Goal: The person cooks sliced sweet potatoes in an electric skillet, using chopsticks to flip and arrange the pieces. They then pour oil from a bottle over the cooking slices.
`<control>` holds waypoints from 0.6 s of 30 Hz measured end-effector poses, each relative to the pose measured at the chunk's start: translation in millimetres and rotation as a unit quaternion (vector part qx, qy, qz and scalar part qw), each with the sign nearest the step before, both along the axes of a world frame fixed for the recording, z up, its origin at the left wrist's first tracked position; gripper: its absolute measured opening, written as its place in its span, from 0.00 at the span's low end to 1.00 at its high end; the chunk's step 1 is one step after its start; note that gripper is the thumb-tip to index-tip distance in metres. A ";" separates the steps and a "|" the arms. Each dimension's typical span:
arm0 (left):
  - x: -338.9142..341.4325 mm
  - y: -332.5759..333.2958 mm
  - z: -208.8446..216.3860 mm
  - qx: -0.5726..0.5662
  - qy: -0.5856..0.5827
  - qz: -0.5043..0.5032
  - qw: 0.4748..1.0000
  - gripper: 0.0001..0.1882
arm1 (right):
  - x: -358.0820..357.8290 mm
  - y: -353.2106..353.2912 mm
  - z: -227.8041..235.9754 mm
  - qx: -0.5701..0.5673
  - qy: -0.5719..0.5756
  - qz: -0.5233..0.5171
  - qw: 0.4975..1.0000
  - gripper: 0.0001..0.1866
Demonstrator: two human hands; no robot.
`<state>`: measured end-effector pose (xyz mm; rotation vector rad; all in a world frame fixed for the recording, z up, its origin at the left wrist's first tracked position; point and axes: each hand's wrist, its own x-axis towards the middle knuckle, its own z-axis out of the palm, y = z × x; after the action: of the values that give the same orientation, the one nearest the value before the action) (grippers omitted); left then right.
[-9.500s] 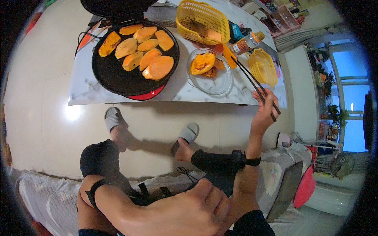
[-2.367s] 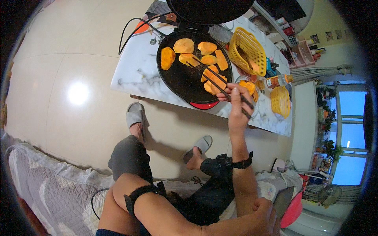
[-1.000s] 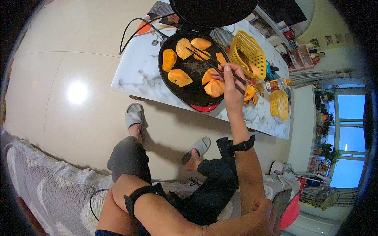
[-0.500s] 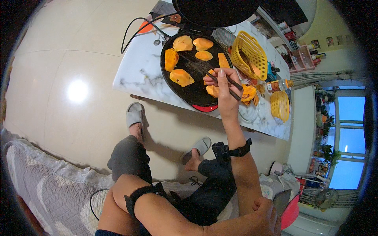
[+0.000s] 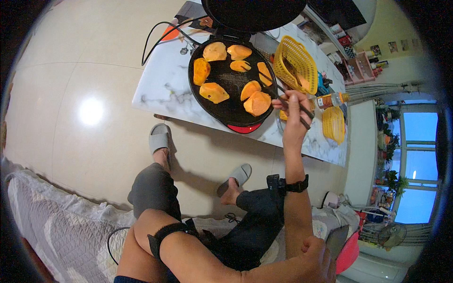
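My right hand holds a pair of dark chopsticks at the right rim of a round black electric griddle. Their tips reach over the pan near a small orange slice and a narrow orange slice. Several more thick orange slices, which look like sweet potato, lie round the plate, one of them at the front right. The griddle's black lid stands raised behind. Low at the right, my left hand is curled against my right arm near the elbow; most of its fingers are hidden.
The griddle stands on a marble-patterned table. Right of it are a yellow basket, a bottle and a smaller yellow basket. A black cord loops off the table's left side. A quilted seat cover lies lower left.
My right hand has moved right, away from over the pan, with the chopsticks still in it. Two slices at the front right, partly covered before, now show fully. My left hand stays put.
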<state>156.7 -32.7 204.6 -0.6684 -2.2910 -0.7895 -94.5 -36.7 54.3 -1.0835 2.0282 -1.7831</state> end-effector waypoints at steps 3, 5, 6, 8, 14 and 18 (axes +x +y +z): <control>-1.8 0.5 1.2 -0.003 -0.002 -0.006 1.000 0.12 | 8.0 1.7 -7.4 0.031 0.019 0.070 0.997 0.14; -2.3 0.5 1.5 -0.005 -0.001 -0.007 1.000 0.12 | 5.0 0.2 -11.7 0.023 0.020 0.039 0.999 0.14; -2.4 0.3 1.4 -0.008 -0.001 -0.006 1.000 0.12 | 2.2 -1.0 -14.2 0.016 0.019 0.039 0.999 0.14; -2.5 -0.2 1.1 -0.006 -0.003 -0.004 1.000 0.12 | -7.8 0.0 -15.5 0.016 0.026 0.023 0.999 0.14; -4.9 -2.1 2.0 -0.009 -0.007 -0.006 1.000 0.12 | -39.1 8.7 -12.2 -0.005 -0.013 -0.005 1.000 0.16; -6.7 -1.9 2.5 -0.014 -0.007 -0.002 1.000 0.12 | -49.9 15.7 -8.4 -0.001 0.035 -0.051 0.998 0.16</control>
<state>150.0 -34.7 207.1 -0.6811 -2.3184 -0.7687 -144.3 -21.0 45.9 -1.0756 2.1590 -1.8193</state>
